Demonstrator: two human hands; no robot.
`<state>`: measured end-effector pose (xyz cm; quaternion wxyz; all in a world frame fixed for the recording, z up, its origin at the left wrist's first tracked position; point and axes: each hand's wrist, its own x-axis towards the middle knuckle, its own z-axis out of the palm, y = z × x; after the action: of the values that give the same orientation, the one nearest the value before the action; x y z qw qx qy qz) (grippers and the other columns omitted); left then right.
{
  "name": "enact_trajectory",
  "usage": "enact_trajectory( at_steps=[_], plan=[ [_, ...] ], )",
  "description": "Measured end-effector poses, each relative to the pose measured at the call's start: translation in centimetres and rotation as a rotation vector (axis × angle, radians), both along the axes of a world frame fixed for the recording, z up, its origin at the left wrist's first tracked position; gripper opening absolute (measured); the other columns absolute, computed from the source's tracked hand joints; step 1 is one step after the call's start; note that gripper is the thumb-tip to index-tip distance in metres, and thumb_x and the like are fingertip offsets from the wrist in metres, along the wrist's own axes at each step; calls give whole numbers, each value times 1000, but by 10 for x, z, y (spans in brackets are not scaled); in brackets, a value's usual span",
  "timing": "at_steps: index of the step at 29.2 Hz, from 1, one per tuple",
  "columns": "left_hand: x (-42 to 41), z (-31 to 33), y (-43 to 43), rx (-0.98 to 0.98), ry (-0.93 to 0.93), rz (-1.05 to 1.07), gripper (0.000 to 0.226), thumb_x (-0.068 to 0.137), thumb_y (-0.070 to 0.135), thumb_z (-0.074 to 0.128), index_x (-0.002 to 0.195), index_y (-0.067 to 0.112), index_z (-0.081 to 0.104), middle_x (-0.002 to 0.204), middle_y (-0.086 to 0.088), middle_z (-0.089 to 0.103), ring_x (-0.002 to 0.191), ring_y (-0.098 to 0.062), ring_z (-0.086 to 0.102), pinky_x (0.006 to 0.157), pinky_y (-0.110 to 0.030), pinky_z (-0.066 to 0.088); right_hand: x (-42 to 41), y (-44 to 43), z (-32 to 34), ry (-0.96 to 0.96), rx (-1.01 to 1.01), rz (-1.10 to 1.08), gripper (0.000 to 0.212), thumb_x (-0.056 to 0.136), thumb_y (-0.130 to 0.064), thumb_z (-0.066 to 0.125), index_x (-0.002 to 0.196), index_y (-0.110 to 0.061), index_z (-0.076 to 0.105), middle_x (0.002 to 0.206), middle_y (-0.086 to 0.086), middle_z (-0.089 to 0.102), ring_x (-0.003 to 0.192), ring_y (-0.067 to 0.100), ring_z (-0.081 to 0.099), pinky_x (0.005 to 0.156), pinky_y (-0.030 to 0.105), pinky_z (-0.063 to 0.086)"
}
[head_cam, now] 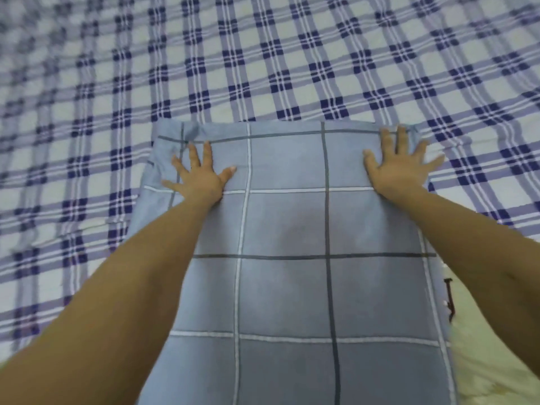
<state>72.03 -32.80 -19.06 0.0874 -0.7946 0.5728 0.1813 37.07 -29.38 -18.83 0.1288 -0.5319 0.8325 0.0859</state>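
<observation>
My left hand (198,178) and right hand (400,168) press flat, gripping nothing, on the blue cloth (286,223) near its far corners, so a crooked push could bunch it on the bed (263,54).

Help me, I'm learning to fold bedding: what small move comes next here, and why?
Probably slide the left hand outward to flatten the grey-blue checked cloth: its far left corner looks rumpled, while the right hand pins the other corner flat.
</observation>
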Motion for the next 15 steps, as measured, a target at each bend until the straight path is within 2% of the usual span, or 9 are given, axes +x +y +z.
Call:
enact_trajectory(
  at_steps=[2,3,6,8,10,15],
  plan=[
    [-14,5,7,-45,-19,23,67,94,61,23,150,35,-4,158,4,-12,144,-32,-11,104,-73,2,25,4,10,87,-50,49,64,99,-48,18,153,-19,-1,159,10,-8,144,40,-5,111,67,-2],
    [-22,8,15,-74,20,-56,61,98,53,22,151,33,-1,159,2,-9,145,-29,-8,105,-72,1,42,8,12,93,-132,159,62,100,-42,23,152,-14,4,159,14,-3,144,40,-2,111,66,-3],
    [-39,1,79,-251,120,-622,59,96,51,21,150,31,11,159,3,7,146,-24,6,106,-67,3,83,64,8,-84,-331,740,57,96,-43,30,149,-20,28,156,9,22,142,41,18,108,68,4],
    [-21,-12,112,-326,84,-834,63,92,55,24,150,30,18,158,2,14,145,-26,12,106,-67,6,94,121,-9,-108,-325,981,55,97,-49,24,148,-28,31,155,2,26,142,36,22,109,67,10],
    [10,-25,114,-366,22,-773,65,90,57,27,150,31,17,158,2,15,145,-28,10,108,-66,4,93,162,-20,-111,-304,939,54,98,-47,24,149,-30,27,157,0,23,143,35,21,110,65,12],
    [42,-26,83,-269,-50,-307,71,87,64,24,150,36,8,159,6,4,146,-27,-1,106,-66,-6,127,200,-22,-102,-284,558,54,96,-35,28,149,-27,27,157,1,22,142,37,21,112,64,8]
  ],
)
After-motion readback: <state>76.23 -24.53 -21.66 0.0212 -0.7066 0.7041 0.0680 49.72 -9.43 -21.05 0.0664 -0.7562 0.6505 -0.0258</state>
